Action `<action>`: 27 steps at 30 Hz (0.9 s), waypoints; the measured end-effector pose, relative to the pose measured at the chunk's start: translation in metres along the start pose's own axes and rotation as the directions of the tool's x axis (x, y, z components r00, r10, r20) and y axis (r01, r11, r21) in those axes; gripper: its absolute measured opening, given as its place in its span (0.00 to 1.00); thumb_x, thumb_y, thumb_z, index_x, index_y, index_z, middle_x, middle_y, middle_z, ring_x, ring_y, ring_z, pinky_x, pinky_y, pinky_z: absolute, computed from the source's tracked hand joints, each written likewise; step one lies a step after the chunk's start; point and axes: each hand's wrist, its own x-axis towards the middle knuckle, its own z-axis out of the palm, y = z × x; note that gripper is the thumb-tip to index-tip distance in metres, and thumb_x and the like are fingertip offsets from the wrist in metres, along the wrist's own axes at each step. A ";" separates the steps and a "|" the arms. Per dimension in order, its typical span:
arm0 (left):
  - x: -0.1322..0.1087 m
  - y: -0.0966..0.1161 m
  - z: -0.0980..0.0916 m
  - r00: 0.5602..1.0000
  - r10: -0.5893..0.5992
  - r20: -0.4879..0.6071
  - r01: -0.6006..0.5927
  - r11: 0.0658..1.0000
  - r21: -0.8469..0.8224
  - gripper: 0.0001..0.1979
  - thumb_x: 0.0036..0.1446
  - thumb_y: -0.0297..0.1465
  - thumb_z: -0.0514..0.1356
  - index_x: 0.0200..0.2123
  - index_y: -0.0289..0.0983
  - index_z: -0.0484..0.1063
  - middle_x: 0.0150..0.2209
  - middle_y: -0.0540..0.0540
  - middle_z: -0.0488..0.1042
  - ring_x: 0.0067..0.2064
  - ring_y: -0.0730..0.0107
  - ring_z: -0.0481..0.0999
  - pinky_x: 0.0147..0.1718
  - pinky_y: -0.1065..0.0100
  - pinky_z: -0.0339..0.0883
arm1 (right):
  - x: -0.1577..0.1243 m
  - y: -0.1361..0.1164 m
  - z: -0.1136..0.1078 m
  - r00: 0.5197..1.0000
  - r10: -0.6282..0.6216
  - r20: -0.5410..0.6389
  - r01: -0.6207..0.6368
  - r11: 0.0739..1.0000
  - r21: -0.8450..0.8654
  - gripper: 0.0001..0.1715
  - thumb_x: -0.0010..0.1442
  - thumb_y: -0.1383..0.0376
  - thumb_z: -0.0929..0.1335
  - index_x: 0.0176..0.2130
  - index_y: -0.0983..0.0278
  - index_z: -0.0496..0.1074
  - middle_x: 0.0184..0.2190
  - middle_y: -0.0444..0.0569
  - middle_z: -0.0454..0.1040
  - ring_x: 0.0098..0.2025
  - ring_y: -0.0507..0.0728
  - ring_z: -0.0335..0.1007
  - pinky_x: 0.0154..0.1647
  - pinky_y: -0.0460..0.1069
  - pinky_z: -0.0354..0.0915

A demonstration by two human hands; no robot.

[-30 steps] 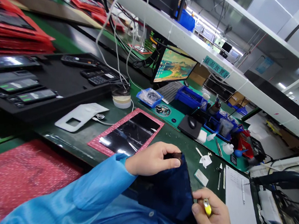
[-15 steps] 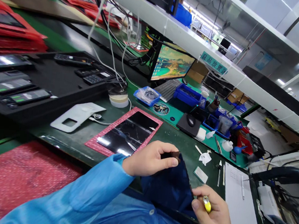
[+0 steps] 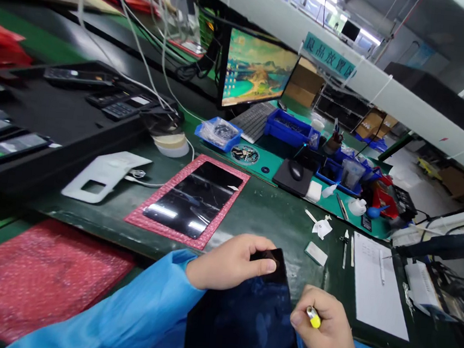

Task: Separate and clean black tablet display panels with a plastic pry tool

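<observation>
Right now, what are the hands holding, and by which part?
The left hand grips a dark panel by its far edge. The right hand holds a yellow thing; only one end shows.

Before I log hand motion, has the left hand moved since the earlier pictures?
Yes: against the white block on the dark bench, the left hand has shifted downward in view.

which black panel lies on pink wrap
The far panel, flat on its wrap on the bench; the near panel is in the left hand.
</observation>
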 end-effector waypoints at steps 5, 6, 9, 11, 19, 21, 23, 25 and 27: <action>-0.006 -0.011 0.016 0.994 -0.075 0.076 0.078 0.996 -0.037 0.23 0.69 0.57 0.73 0.40 0.42 0.88 0.38 0.47 0.90 0.42 0.52 0.85 0.46 0.59 0.75 | -0.016 0.013 0.004 0.992 0.093 0.082 -0.102 0.989 0.106 0.27 0.70 0.44 0.80 0.27 0.56 0.80 0.24 0.43 0.77 0.25 0.56 0.69 0.30 0.51 0.60; -0.006 -0.012 0.018 0.993 -0.083 0.081 0.087 0.995 -0.039 0.23 0.69 0.57 0.73 0.40 0.42 0.88 0.38 0.48 0.90 0.42 0.52 0.84 0.46 0.59 0.75 | -0.018 0.014 0.004 0.991 0.099 0.095 -0.110 0.987 0.117 0.27 0.70 0.44 0.81 0.28 0.56 0.80 0.24 0.42 0.77 0.25 0.56 0.69 0.30 0.51 0.60; -0.004 -0.011 0.020 0.990 -0.101 0.102 0.105 0.994 -0.041 0.22 0.69 0.55 0.73 0.39 0.42 0.87 0.37 0.49 0.89 0.41 0.54 0.83 0.45 0.60 0.74 | -0.022 0.014 0.001 0.987 0.102 0.125 -0.116 0.987 0.111 0.25 0.69 0.45 0.81 0.29 0.56 0.81 0.24 0.40 0.75 0.26 0.55 0.66 0.31 0.51 0.60; -0.003 -0.009 0.021 0.987 -0.111 0.116 0.116 0.993 -0.036 0.21 0.69 0.54 0.72 0.37 0.42 0.86 0.37 0.50 0.87 0.41 0.55 0.82 0.45 0.61 0.73 | -0.022 0.012 -0.001 0.985 0.094 0.147 -0.110 0.989 0.103 0.25 0.69 0.45 0.81 0.29 0.56 0.79 0.24 0.40 0.74 0.26 0.54 0.65 0.31 0.50 0.59; -0.004 -0.004 0.028 0.979 -0.173 0.108 0.169 0.984 0.050 0.13 0.69 0.45 0.71 0.38 0.43 0.86 0.35 0.50 0.87 0.40 0.55 0.82 0.41 0.62 0.70 | -0.021 0.013 -0.002 0.970 0.156 0.185 -0.175 0.981 0.086 0.23 0.67 0.50 0.78 0.28 0.57 0.72 0.24 0.38 0.68 0.27 0.54 0.59 0.30 0.51 0.57; -0.004 -0.003 0.030 0.977 -0.187 0.100 0.181 0.981 0.071 0.11 0.69 0.44 0.71 0.38 0.43 0.86 0.35 0.51 0.87 0.40 0.54 0.82 0.41 0.62 0.70 | -0.021 0.014 -0.003 0.970 0.171 0.172 -0.187 0.979 0.080 0.23 0.67 0.50 0.78 0.28 0.56 0.71 0.24 0.38 0.67 0.27 0.54 0.59 0.31 0.51 0.57; -0.004 -0.002 0.032 0.975 -0.200 0.100 0.192 0.978 0.087 0.11 0.69 0.43 0.71 0.37 0.43 0.86 0.35 0.51 0.86 0.39 0.55 0.82 0.39 0.63 0.70 | -0.021 0.014 -0.003 0.969 0.190 0.157 -0.203 0.976 0.073 0.24 0.67 0.51 0.78 0.28 0.56 0.69 0.24 0.37 0.66 0.27 0.54 0.58 0.31 0.51 0.56; -0.003 -0.002 0.034 0.971 -0.211 0.109 0.201 0.975 0.096 0.11 0.70 0.42 0.71 0.37 0.43 0.86 0.35 0.52 0.86 0.39 0.57 0.81 0.39 0.63 0.69 | -0.021 0.014 -0.002 0.967 0.213 0.142 -0.224 0.972 0.068 0.24 0.67 0.53 0.77 0.28 0.56 0.67 0.24 0.37 0.65 0.28 0.54 0.57 0.31 0.51 0.56; -0.002 -0.002 0.036 0.966 -0.226 0.127 0.214 0.971 0.103 0.11 0.70 0.42 0.70 0.38 0.43 0.87 0.35 0.52 0.87 0.38 0.57 0.81 0.38 0.63 0.69 | -0.019 0.014 -0.002 0.964 0.234 0.127 -0.244 0.967 0.069 0.23 0.68 0.53 0.77 0.28 0.56 0.66 0.25 0.37 0.65 0.29 0.54 0.57 0.31 0.51 0.56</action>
